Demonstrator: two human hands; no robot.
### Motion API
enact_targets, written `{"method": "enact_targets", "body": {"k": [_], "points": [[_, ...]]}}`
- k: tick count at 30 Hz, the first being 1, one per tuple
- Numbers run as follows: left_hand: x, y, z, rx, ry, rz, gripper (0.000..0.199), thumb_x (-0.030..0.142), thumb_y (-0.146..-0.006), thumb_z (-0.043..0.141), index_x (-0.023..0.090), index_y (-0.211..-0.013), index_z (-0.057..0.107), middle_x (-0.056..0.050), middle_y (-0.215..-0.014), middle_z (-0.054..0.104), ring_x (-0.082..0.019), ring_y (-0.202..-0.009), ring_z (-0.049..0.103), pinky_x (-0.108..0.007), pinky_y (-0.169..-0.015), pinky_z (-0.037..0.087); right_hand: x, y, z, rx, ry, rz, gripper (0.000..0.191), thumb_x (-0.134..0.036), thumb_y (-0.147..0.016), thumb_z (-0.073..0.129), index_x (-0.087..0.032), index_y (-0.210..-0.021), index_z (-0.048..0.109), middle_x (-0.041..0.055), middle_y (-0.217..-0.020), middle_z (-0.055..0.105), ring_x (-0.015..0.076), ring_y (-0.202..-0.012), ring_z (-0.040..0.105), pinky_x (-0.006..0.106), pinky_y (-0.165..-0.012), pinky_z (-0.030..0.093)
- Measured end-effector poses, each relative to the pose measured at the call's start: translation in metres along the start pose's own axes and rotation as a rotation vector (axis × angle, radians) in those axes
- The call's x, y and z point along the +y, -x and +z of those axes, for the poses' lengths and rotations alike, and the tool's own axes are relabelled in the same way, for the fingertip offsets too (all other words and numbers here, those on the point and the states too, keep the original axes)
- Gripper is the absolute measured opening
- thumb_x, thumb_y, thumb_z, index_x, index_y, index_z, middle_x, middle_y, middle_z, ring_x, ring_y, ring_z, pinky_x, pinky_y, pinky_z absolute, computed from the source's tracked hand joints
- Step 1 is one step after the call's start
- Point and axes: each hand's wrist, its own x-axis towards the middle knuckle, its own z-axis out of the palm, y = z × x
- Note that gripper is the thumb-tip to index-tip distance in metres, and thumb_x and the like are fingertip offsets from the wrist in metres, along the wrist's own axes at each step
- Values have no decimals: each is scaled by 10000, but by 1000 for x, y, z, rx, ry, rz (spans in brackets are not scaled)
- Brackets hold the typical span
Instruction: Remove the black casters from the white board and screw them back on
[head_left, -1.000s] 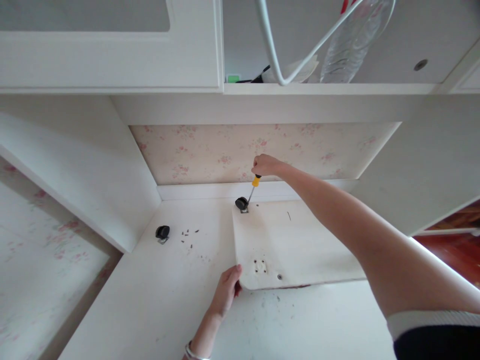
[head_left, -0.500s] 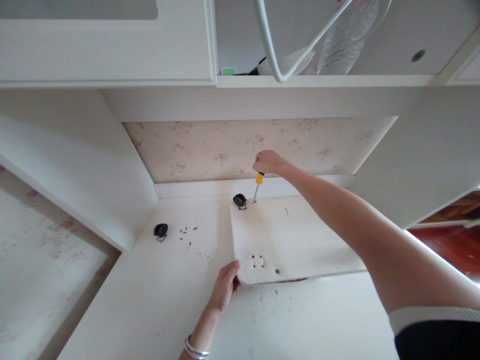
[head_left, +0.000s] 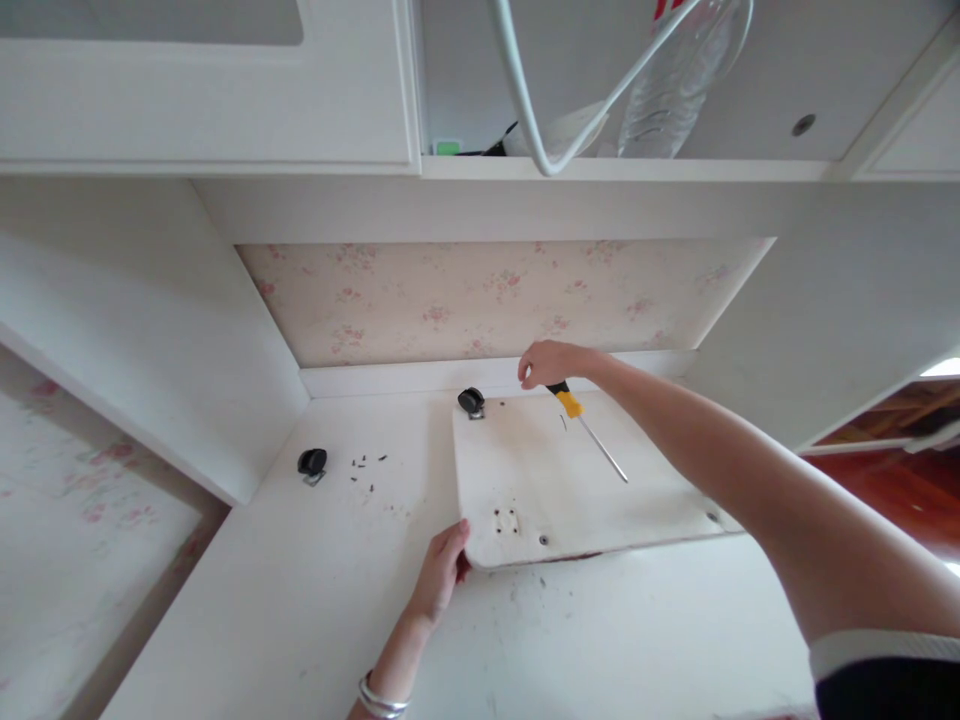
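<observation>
Left hand [head_left: 437, 572], thumb uppermost, closes on the near-left corner of the white panel [head_left: 525, 460]; right hand [head_left: 551, 362] curls round the screwdriver [head_left: 574, 403], shaft slanting over the panel; a black caster [head_left: 471, 401] sits at the far-left corner — clean turning calls for a braced panel, upright shaft, fully seated tip.

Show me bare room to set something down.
Bare white surface lies left of the left hand, nearer than the loose caster; also the panel between its attached caster and four holes. Crowded: around the small dark pieces, and where the right hand holds the screwdriver.
</observation>
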Motion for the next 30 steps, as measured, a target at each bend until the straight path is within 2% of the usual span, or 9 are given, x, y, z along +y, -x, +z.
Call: {"method": "enact_targets", "body": {"k": [4, 9, 15, 19, 21, 25, 27, 30], "points": [[1, 1, 1, 10, -7, 4, 527, 692, -819, 478, 206, -634, 391, 57, -538, 372, -93, -502, 333, -258, -501, 274, -16, 7, 27, -75, 72, -51, 207, -324, -775, 637, -279, -932, 764, 33, -974, 736, 233, -932, 658, 319, -769, 468], [2, 3, 1, 23, -29, 10, 534, 703, -816, 463, 208, -634, 386, 51, -549, 373, -98, -517, 334, -261, -508, 271, -34, 3, 44, -88, 169, -29, 314, -413, -906, 582, -181, -1108, 647, 83, -1143, 650, 220, -1030, 612, 451, -891, 485], [6, 4, 3, 34, -64, 21, 517, 692, -837, 429, 215, -647, 362, 57, -565, 341, -97, -521, 307, -256, -505, 250, -44, 1, 53, -83, 233, -8, 321, -393, -922, 574, -172, -1153, 606, 81, -1165, 620, 209, -1009, 613, 438, -870, 509], [17, 5, -2, 97, -141, 78, 478, 616, -845, 508, 212, -635, 361, 58, -587, 320, -103, -561, 304, -252, -537, 256, -40, 12, 49, -22, 241, 20, 318, -418, -926, 549, -168, -1101, 639, 85, -1098, 657, 213, -973, 630, 426, -841, 506], [28, 5, -5, 177, -344, 163, 452, 560, -869, 519, 207, -622, 383, 48, -579, 358, -113, -574, 346, -257, -564, 273, -35, 24, 42, 50, 233, 35, 302, -398, -934, 499, -187, -1048, 682, 102, -1041, 689, 242, -954, 646, 401, -794, 495], [65, 1, -3, 395, -968, 403, 353, 448, -932, 463, 204, -681, 506, 1, -653, 548, -136, -595, 477, -281, -601, 309, -19, 61, 25, 247, 188, 100, 364, -379, -946, 375, -255, -1017, 709, 88, -977, 724, 265, -877, 668, 336, -670, 444], [88, -8, 7, 371, -1227, 527, 317, 392, -964, 414, 206, -773, 585, -28, -778, 612, -146, -655, 534, -288, -609, 330, -13, 83, 22, 350, 161, 153, 406, -386, -966, 308, -277, -1031, 694, 57, -1002, 726, 250, -859, 666, 320, -636, 412], [121, -37, 28, 173, -1588, 674, 326, 305, -985, 361, 191, -915, 659, -77, -911, 621, -181, -795, 579, -314, -701, 391, -6, 114, 26, 604, 71, 225, 392, -404, -972, 322, -267, -988, 689, 26, -992, 728, 215, -823, 661, 299, -606, 369]]}}
